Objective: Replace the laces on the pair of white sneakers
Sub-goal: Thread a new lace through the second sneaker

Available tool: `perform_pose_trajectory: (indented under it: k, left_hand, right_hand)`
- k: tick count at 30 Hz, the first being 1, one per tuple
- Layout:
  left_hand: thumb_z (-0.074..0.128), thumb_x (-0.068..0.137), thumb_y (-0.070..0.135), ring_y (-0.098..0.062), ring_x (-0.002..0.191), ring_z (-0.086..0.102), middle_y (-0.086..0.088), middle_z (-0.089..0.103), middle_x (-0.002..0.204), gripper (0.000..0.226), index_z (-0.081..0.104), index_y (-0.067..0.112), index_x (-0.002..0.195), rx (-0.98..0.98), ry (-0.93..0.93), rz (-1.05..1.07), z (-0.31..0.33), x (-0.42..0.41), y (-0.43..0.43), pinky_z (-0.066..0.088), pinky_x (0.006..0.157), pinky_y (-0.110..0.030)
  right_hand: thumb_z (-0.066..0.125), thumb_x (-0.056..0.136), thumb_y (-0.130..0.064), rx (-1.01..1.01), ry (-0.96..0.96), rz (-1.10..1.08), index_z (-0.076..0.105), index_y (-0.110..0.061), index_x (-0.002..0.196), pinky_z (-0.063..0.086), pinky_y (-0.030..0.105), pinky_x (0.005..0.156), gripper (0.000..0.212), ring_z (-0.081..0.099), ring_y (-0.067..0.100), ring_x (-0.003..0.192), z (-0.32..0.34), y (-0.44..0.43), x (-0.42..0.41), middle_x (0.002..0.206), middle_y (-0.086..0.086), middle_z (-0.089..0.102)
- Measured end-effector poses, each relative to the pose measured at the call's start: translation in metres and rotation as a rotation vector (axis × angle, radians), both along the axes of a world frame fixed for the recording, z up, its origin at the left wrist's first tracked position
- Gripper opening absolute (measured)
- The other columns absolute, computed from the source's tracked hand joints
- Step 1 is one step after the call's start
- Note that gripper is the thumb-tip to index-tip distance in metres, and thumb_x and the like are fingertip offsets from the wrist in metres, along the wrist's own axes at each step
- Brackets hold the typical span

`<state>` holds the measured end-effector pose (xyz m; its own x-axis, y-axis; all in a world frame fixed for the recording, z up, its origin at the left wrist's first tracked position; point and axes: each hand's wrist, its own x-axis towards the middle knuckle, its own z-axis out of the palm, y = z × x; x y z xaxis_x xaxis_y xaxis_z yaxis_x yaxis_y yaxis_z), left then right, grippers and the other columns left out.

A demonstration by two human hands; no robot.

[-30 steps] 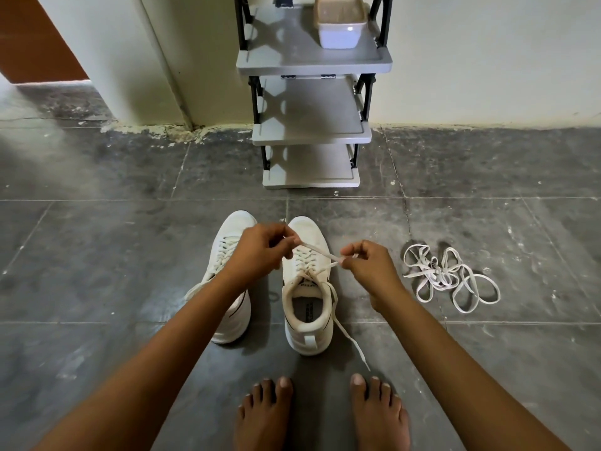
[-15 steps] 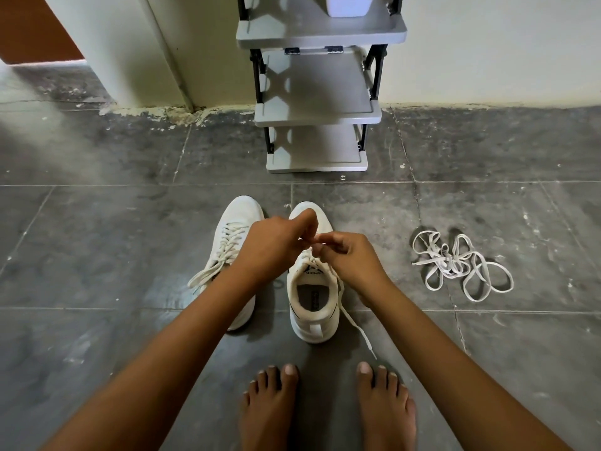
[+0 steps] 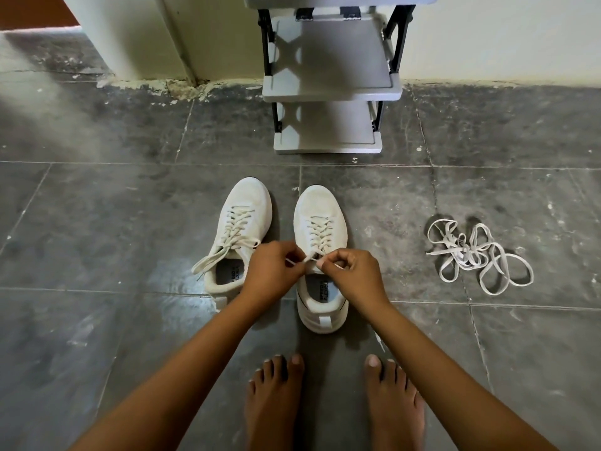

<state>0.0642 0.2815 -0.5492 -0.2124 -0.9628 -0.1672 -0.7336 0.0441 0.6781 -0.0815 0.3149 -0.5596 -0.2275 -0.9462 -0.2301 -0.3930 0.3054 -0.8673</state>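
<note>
The white sneakers stand side by side on the tiled floor [image 3: 97, 222], toes toward its wall edge. The left hand [image 3: 273, 271] and right hand [image 3: 351, 275] meet over the right sneaker [image 3: 320, 206], each with fingers curled, pinching an end of its lace [image 3: 320, 234]. The left sneaker [image 3: 248, 203] is laced but untied. Its insole [image 3: 232, 271] carries dark print beginning "SPEED"; the rest is unreadable. Loose laces [image 3: 471, 255] lie tangled well to the right. A grey shoe rack [image 3: 328, 89] stands at the wall.
</note>
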Motion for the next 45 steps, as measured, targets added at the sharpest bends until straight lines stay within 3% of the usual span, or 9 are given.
perform_pose_trajectory:
  k: [3,7,10,17,23,30,36,40,45]
  left_hand:
    - [0.068,0.083,0.012,-0.018,0.081,0.066,-0.008,0.071,0.085,0.014,0.072,0.006,0.094,0.114,0.078,0.060,-0.001,0.003,-0.005,0.054,0.080,-0.033]
    - [0.066,0.084,0.008,-0.023,0.085,0.066,-0.011,0.070,0.085,0.011,0.071,0.005,0.093,0.248,0.220,0.113,-0.001,0.008,-0.007,0.053,0.083,-0.034]
    - [0.066,0.084,0.007,-0.023,0.084,0.065,-0.013,0.069,0.086,0.011,0.070,0.005,0.093,0.274,0.258,0.119,0.001,0.009,-0.006,0.053,0.083,-0.034]
    - [0.065,0.084,0.003,-0.035,0.092,0.066,-0.019,0.070,0.089,0.011,0.070,0.000,0.093,0.261,0.302,0.167,0.000,0.006,-0.001,0.052,0.089,-0.046]
    - [0.064,0.084,0.003,-0.036,0.093,0.065,-0.020,0.070,0.091,0.013,0.069,-0.001,0.095,0.252,0.306,0.184,0.000,0.004,0.000,0.050,0.089,-0.049]
    - [0.062,0.085,0.005,-0.027,0.094,0.066,-0.015,0.070,0.095,0.017,0.069,0.002,0.100,0.194,0.257,0.141,0.000,0.003,0.003,0.050,0.090,-0.044]
    - [0.068,0.084,0.013,-0.020,0.090,0.067,-0.009,0.072,0.094,0.020,0.070,0.007,0.102,0.139,0.231,0.103,0.002,0.004,0.006,0.052,0.088,-0.039]
    - [0.068,0.084,0.014,-0.018,0.089,0.067,-0.008,0.072,0.092,0.018,0.070,0.007,0.101,0.120,0.236,0.130,0.001,0.005,0.005,0.052,0.088,-0.039]
    - [0.055,0.091,0.010,-0.021,0.093,0.065,-0.007,0.070,0.099,0.020,0.069,0.010,0.106,0.178,0.283,0.121,-0.003,0.011,0.003,0.053,0.089,-0.039]
  right_hand:
    - [0.069,0.080,-0.011,-0.055,0.076,0.023,0.072,-0.009,0.075,0.041,0.010,0.055,0.006,0.058,0.011,0.064,-0.001,0.001,0.007,0.067,-0.001,0.063]
    - [0.066,0.081,-0.014,-0.071,0.184,0.013,0.072,-0.008,0.076,0.049,0.030,0.066,0.010,0.062,0.020,0.072,-0.002,-0.001,0.017,0.077,0.005,0.069]
    - [0.063,0.083,-0.020,-0.061,0.264,-0.022,0.072,-0.011,0.078,0.050,0.036,0.070,0.013,0.062,0.021,0.077,-0.004,0.000,0.024,0.082,0.005,0.070]
    - [0.061,0.084,-0.018,-0.071,0.255,-0.138,0.071,-0.015,0.076,0.038,0.022,0.055,0.013,0.056,0.014,0.069,-0.006,0.005,0.035,0.081,0.002,0.070]
    - [0.061,0.085,-0.017,-0.049,0.215,-0.173,0.072,-0.014,0.076,0.034,0.021,0.057,0.014,0.053,0.012,0.067,-0.007,0.004,0.038,0.081,0.003,0.070]
    - [0.059,0.086,-0.021,0.008,0.307,-0.126,0.073,-0.017,0.080,0.030,0.022,0.057,0.016,0.053,0.013,0.070,-0.008,0.002,0.039,0.084,0.002,0.069]
    - [0.060,0.086,-0.016,-0.003,0.145,-0.189,0.073,-0.012,0.082,0.046,0.030,0.068,0.014,0.061,0.022,0.080,-0.011,0.001,0.043,0.085,0.006,0.070]
    - [0.061,0.087,-0.016,-0.002,0.051,-0.223,0.073,-0.010,0.086,0.048,0.032,0.072,0.013,0.063,0.022,0.083,-0.011,0.000,0.044,0.088,0.007,0.070]
    - [0.061,0.087,-0.024,0.036,0.252,-0.124,0.072,-0.016,0.082,0.048,0.030,0.070,0.015,0.063,0.021,0.083,-0.011,-0.002,0.044,0.088,0.003,0.070]
